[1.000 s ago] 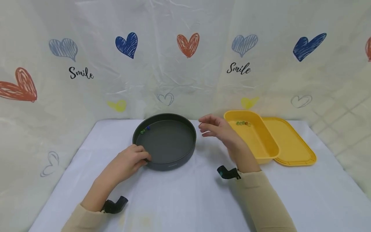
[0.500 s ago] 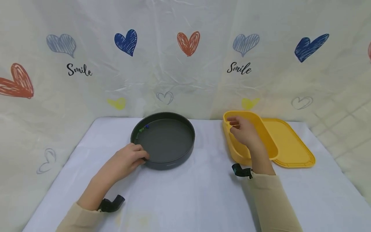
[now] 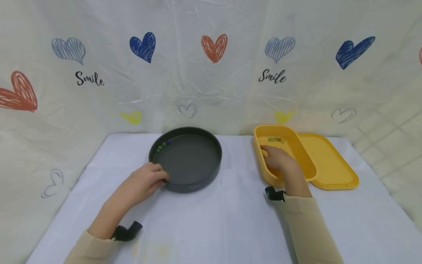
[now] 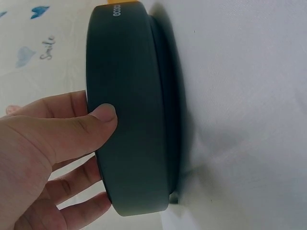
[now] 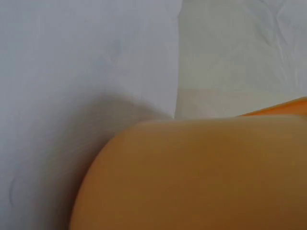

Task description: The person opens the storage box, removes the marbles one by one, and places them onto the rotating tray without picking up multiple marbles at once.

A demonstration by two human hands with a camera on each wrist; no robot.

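Observation:
A round dark pan (image 3: pixel 188 161) stands on the table with small green marbles (image 3: pixel 160 147) and a blue marble (image 3: pixel 168 142) along its left inner wall. My left hand (image 3: pixel 146 183) grips the pan's near-left rim. In the left wrist view its thumb (image 4: pixel 103 115) presses the outer wall while the other fingers go over the rim. To the right, my right hand (image 3: pixel 281 161) reaches down inside a yellow container (image 3: pixel 301 157); its fingertips are mostly hidden there. Farther back in the container lies a row of green and orange marbles (image 3: pixel 276 140). The container's wall (image 5: pixel 201 177) blocks the right wrist view.
A flat yellow lid (image 3: pixel 329 161) lies right of the container, partly beneath its edge. A white cloth (image 3: pixel 211 227) covers the table. Behind it hangs a pale sheet (image 3: pixel 237 91) printed with hearts and words.
My right hand has moved right from beside the pan and gone down into the yellow container. One more green marble shows in the pan. The left hand keeps its grip on the rim.

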